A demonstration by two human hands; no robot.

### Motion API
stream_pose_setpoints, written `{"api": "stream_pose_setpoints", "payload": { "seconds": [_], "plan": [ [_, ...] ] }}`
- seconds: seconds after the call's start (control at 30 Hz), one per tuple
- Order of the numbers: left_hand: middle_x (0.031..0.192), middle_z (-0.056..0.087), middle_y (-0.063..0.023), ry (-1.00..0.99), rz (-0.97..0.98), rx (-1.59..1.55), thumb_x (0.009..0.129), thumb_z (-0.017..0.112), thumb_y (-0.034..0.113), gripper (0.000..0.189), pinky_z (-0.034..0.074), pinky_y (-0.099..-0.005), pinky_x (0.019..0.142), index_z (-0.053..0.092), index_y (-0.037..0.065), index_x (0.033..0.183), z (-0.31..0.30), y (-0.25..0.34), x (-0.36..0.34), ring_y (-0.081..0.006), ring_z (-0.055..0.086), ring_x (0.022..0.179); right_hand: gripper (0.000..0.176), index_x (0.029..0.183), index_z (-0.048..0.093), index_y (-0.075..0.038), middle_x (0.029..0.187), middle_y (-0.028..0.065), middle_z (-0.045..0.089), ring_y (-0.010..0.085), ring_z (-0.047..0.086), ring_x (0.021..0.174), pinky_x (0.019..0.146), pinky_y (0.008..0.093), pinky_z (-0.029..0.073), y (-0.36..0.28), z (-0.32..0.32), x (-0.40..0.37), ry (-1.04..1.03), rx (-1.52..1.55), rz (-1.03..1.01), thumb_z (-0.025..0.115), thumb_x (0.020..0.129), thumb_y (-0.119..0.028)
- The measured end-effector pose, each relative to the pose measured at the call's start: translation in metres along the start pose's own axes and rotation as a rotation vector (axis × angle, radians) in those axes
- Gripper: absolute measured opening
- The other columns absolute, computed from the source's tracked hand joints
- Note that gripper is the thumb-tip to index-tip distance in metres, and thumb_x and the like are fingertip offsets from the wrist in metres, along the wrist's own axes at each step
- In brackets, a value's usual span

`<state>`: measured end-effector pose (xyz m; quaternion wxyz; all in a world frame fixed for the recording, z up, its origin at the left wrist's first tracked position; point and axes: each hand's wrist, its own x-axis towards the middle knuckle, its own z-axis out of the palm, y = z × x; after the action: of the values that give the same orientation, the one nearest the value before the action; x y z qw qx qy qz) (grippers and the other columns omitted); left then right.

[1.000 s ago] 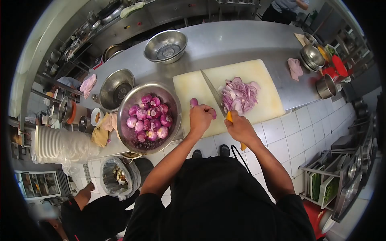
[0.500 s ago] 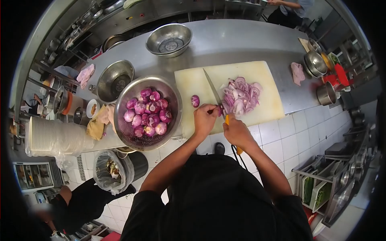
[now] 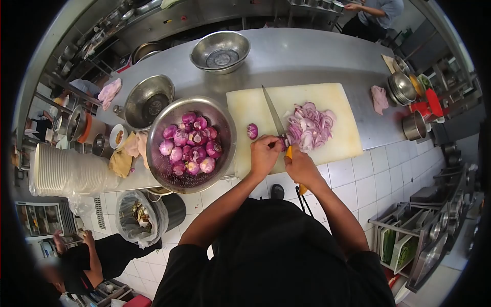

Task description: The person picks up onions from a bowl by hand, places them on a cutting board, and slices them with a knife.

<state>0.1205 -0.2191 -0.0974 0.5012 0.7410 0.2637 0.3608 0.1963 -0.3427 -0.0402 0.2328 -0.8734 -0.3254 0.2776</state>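
Head view: slicing a small purple onion piece (image 3: pixel 282 143) on a cream rectangular board (image 3: pixel 347 137).
Left hand (image 3: pixel 265 155) pinches piece beside blade; right hand (image 3: pixel 300 169) grips yellow-handled steel knife (image 3: pixel 273 110). Likely best: curl guiding fingers back.

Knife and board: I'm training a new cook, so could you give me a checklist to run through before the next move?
1. Right hand gripping the knife by its handle: ok.
2. Onion piece held by the left hand: ok, in its fingers.
3. Left hand safely clear of the knife edge: cannot tell; very close.
4. Loose onion apart from the blade: ok, to its left.
5. Cutting board secured underneath: cannot tell; underside hidden.
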Motion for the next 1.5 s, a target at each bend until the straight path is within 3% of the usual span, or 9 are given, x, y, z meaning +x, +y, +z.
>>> {"api": "stream_pose_setpoints", "payload": {
  "seconds": [0.1,0.2,0.4,0.6,0.7,1.0,1.2,1.3,1.5],
  "plan": [
    [0.087,0.074,-0.0158,-0.027,0.007,-0.001,0.083,0.073,0.004,0.009,0.057,-0.0335,0.07,0.076,-0.003,0.088,0.004,-0.002,0.0,-0.0256,0.072,0.073,0.033,0.117,0.05,0.005,0.093,0.0342,0.068,0.052,0.066,0.094,0.087,0.0597,0.05,-0.006,-0.02,-0.004,-0.079,-0.01,0.038,0.057,0.094,-0.017],
    [0.087,0.074,-0.0159,-0.031,-0.039,-0.012,0.082,0.073,0.004,0.009,0.057,-0.0336,0.07,0.075,-0.003,0.088,0.003,-0.003,-0.001,-0.0258,0.072,0.073,0.038,0.122,0.043,0.007,0.083,0.0341,0.067,0.0454,0.067,0.058,0.065,0.0526,0.056,-0.03,-0.051,-0.023,-0.176,0.074,0.079,0.055,0.096,-0.016],
    [0.085,0.073,-0.0159,0.007,-0.007,-0.011,0.081,0.072,0.003,0.008,0.057,-0.0348,0.07,0.075,-0.003,0.086,0.003,-0.002,-0.002,-0.0263,0.071,0.071,0.036,0.12,0.048,0.006,0.093,0.0356,0.067,0.052,0.066,0.094,0.086,0.0604,0.05,-0.012,-0.007,-0.017,-0.008,-0.038,0.021,0.056,0.094,-0.017],
    [0.082,0.072,-0.0159,-0.006,0.012,0.022,0.081,0.072,0.003,0.008,0.056,-0.0343,0.068,0.075,-0.003,0.085,0.003,0.002,0.0,-0.026,0.071,0.07,0.031,0.115,0.045,0.006,0.085,0.0351,0.067,0.054,0.066,0.077,0.076,0.0589,0.053,0.006,0.0,-0.001,0.023,-0.059,-0.067,0.055,0.094,-0.015],
    [0.081,0.072,-0.0156,-0.011,-0.001,0.036,0.081,0.073,0.003,0.007,0.056,-0.034,0.067,0.075,-0.003,0.086,0.002,0.001,-0.001,-0.0256,0.071,0.07,0.034,0.117,0.05,0.007,0.093,0.0348,0.068,0.0522,0.067,0.093,0.088,0.0591,0.051,-0.042,-0.049,-0.025,-0.191,0.127,0.18,0.056,0.094,-0.016],
    [0.082,0.072,-0.016,0.0,-0.001,0.032,0.083,0.072,0.003,0.007,0.056,-0.0344,0.067,0.075,-0.003,0.086,0.003,-0.001,-0.001,-0.0252,0.071,0.069,0.031,0.115,0.053,0.006,0.094,0.0348,0.068,0.0526,0.066,0.095,0.089,0.0589,0.05,-0.025,-0.029,-0.026,-0.077,0.005,0.074,0.056,0.093,-0.015],
    [0.09,0.075,-0.0157,-0.06,-0.088,0.0,0.082,0.073,0.005,0.01,0.056,-0.0362,0.077,0.076,-0.001,0.089,0.001,-0.001,0.0,-0.0292,0.073,0.081,0.03,0.116,0.046,0.007,0.082,0.0323,0.068,0.0416,0.069,0.059,0.06,0.0506,0.055,0.011,0.017,0.002,0.141,-0.141,-0.179,0.054,0.095,-0.012],
    [0.091,0.075,-0.0158,-0.076,-0.09,0.007,0.082,0.072,0.004,0.011,0.057,-0.0358,0.077,0.077,-0.001,0.09,0.002,0.0,0.001,-0.0288,0.073,0.082,0.03,0.114,0.054,0.005,0.092,0.032,0.069,0.0489,0.069,0.089,0.085,0.0575,0.052,-0.006,-0.009,-0.003,-0.024,0.031,0.05,0.057,0.093,-0.016],
    [0.091,0.075,-0.0161,-0.047,-0.067,0.038,0.082,0.072,0.003,0.011,0.057,-0.0351,0.077,0.077,-0.001,0.092,0.002,0.001,-0.001,-0.0284,0.074,0.082,0.03,0.114,0.056,0.008,0.078,0.0285,0.07,0.0406,0.071,0.063,0.075,0.0509,0.057,-0.044,-0.048,-0.028,-0.148,0.063,0.133,0.054,0.095,-0.016]
  ]
}}
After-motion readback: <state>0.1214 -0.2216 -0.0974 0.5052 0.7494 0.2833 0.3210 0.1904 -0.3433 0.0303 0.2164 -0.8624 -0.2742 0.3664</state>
